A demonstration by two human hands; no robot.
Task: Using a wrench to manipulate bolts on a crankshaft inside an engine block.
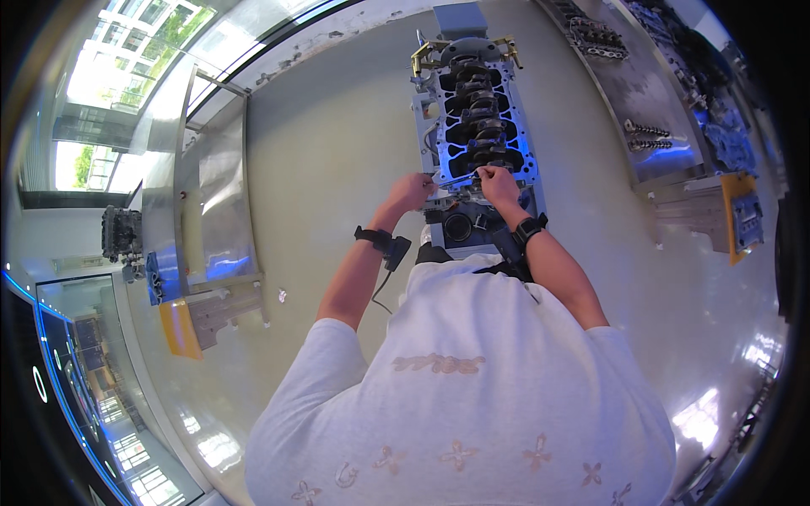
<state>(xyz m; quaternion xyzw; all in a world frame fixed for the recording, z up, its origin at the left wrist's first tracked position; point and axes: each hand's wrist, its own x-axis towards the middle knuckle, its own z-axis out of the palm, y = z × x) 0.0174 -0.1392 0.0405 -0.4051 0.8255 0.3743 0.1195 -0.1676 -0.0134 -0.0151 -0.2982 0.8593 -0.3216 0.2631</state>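
In front of me an engine block (pixel 430 156) lies with its open side up, and a dark crankshaft (pixel 483 114) runs along its middle. My left hand (pixel 411 193) is at the block's near left corner, its fingers closed. My right hand (pixel 499 185) is closed in a pinch over the near end, close to the crankshaft. A slim silver metal bar (pixel 458 180) stretches between the fingers of both hands; its exact kind is too small to tell. Below the hands, a round dark pulley (pixel 457 226) shows on the near end.
A metal bench (pixel 645 93) on the right bears camshafts (pixel 648 135) and a cylinder head (pixel 597 38). Another metal bench (pixel 221 185) stands to the left, near a dark engine (pixel 121 234). Brass-coloured clamps (pixel 510 52) sit at the block's far end. A cable (pixel 381 295) hangs by my left wrist.
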